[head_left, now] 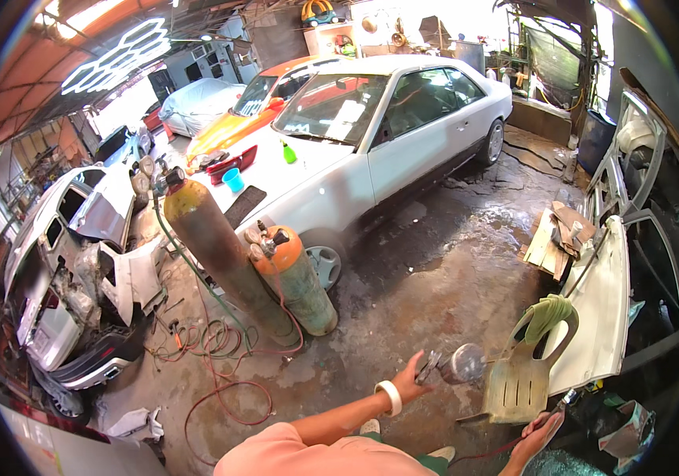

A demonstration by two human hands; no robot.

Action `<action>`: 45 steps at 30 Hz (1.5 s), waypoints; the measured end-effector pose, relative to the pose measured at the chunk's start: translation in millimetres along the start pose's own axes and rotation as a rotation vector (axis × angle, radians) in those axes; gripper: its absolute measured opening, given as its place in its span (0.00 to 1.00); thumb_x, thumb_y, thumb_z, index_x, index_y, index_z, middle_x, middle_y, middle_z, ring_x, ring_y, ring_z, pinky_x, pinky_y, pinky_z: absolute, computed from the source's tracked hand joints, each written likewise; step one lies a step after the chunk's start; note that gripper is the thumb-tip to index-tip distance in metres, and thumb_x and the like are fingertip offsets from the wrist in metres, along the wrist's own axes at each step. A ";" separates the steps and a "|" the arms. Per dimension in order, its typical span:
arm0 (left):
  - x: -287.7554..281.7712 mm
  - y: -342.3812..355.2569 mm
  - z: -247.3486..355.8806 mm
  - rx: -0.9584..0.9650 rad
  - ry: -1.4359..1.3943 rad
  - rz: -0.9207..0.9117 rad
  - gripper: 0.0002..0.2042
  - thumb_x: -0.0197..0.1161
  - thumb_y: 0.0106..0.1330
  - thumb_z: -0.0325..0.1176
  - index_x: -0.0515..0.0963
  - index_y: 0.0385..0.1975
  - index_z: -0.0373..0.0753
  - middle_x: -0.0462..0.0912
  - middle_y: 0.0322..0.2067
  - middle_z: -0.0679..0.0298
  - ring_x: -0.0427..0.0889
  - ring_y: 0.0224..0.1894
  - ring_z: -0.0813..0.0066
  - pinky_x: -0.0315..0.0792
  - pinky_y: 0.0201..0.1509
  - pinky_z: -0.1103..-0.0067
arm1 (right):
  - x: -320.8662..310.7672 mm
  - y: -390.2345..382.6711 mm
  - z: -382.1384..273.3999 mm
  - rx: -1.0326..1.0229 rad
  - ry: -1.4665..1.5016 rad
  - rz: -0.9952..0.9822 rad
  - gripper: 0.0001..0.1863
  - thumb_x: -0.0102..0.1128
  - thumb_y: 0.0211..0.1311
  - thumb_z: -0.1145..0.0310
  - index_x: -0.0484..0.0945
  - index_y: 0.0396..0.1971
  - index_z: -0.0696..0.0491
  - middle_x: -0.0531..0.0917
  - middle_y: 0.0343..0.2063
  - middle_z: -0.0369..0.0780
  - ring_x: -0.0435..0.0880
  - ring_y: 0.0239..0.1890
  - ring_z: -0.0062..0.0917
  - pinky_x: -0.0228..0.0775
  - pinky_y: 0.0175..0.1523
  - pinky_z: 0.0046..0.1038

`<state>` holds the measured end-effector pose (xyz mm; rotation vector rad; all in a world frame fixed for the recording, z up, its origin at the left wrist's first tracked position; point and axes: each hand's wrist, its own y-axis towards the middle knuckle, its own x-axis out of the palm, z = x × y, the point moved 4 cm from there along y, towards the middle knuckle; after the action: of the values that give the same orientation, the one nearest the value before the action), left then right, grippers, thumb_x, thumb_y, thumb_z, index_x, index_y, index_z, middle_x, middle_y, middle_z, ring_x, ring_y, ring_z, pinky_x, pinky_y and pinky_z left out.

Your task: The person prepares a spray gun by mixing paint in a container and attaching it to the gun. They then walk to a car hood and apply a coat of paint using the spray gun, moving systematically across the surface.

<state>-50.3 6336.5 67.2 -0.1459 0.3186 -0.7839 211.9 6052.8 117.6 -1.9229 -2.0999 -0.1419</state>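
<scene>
My left hand (409, 381), with a white band on its wrist, is closed around what looks like a spray gun (431, 367) with a round greyish cup (466, 362). It is held out over the floor, just left of a beige plastic chair (517, 387). A green cloth (548, 315) hangs over the chair's back. Lower right, my right hand (541, 433) grips the end of a thin red hose (491, 454). A metal fitting (568, 398) shows just beyond its fingers, near the chair's front.
Two gas cylinders, one tall and rusty (211, 246), one shorter and orange-topped (301, 285), stand before a white car (426, 127). Loose hoses (220, 337) coil on the floor. A cream car panel (599, 309) leans right; a damaged car (62, 262) is left.
</scene>
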 end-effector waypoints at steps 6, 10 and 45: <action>-24.9 -10.9 56.1 0.072 0.004 0.006 0.49 0.69 0.69 0.43 0.37 0.79 0.49 0.83 0.53 0.48 0.83 0.41 0.65 0.77 0.42 0.71 | 48.3 -80.9 -28.3 -0.207 -0.152 -0.225 0.18 0.48 0.80 0.57 0.69 0.61 0.48 0.65 0.22 0.29 0.58 0.17 0.10 0.47 0.18 0.15; -32.8 -28.6 100.2 0.038 -0.172 0.019 0.46 0.66 0.70 0.51 0.42 0.79 0.46 0.81 0.53 0.47 0.81 0.36 0.65 0.78 0.32 0.71 | 85.1 -139.6 -45.9 -0.091 -0.103 -0.349 0.15 0.48 0.80 0.59 0.71 0.58 0.49 0.66 0.22 0.28 0.61 0.19 0.09 0.53 0.20 0.14; 303.8 -254.3 161.3 0.080 -0.568 -0.274 0.15 0.62 0.74 0.46 0.67 0.37 0.42 0.64 0.17 0.70 0.68 0.15 0.78 0.64 0.16 0.80 | -206.2 -314.1 -57.7 -0.289 -0.462 0.049 0.15 0.55 0.75 0.58 0.75 0.43 0.57 0.76 0.20 0.45 0.75 0.21 0.37 0.64 0.26 0.36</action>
<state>35.1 5943.4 212.7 -0.3328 -0.2765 -0.9869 -75.9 5807.1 153.7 -2.3594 -2.4249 0.0148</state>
